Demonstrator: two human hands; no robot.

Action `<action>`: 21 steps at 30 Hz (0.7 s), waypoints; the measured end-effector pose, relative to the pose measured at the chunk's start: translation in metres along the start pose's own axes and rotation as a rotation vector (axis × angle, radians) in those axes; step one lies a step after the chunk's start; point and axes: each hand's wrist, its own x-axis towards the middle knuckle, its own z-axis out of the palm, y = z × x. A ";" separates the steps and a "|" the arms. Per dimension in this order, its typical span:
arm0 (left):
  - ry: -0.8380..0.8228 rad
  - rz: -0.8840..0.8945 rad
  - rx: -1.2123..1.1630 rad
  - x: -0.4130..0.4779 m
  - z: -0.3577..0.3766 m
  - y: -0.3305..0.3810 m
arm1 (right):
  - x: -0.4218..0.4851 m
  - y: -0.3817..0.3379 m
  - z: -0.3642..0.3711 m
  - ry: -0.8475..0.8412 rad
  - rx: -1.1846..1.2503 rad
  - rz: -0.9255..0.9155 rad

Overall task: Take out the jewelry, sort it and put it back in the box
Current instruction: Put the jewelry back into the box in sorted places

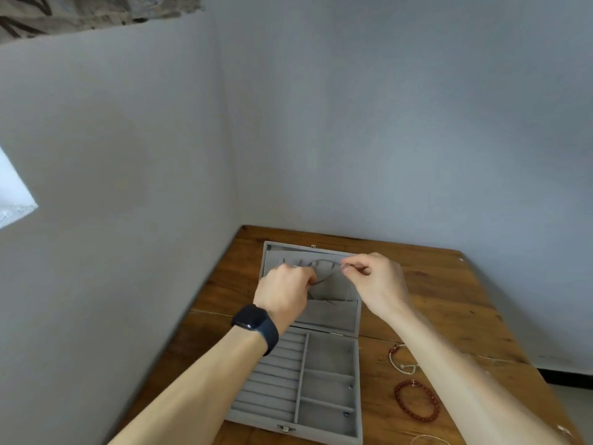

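A grey velvet jewelry box [330,358] lies open on the wooden table, its lid [340,313] flat at the far side. Over the lid, both my hands hold a thin necklace chain [324,262]. My left hand [284,292], with a dark watch on the wrist, grips one end with curled fingers. My right hand [372,281] pinches the other end between thumb and fingertips. The chain arcs between them and hangs toward the lid's pocket. The box's ring rolls and square compartments look mostly bare, with two small studs [348,400] in the right cells.
On the table [449,300] right of the box lie a red beaded bracelet [417,401], a white cord with red beads [399,358] and a thin pale cord [426,440] at the bottom edge. Grey walls close in behind and left of the table.
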 end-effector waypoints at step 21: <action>-0.129 0.104 0.295 -0.017 0.021 -0.004 | -0.013 -0.014 0.028 -0.456 -0.247 -0.118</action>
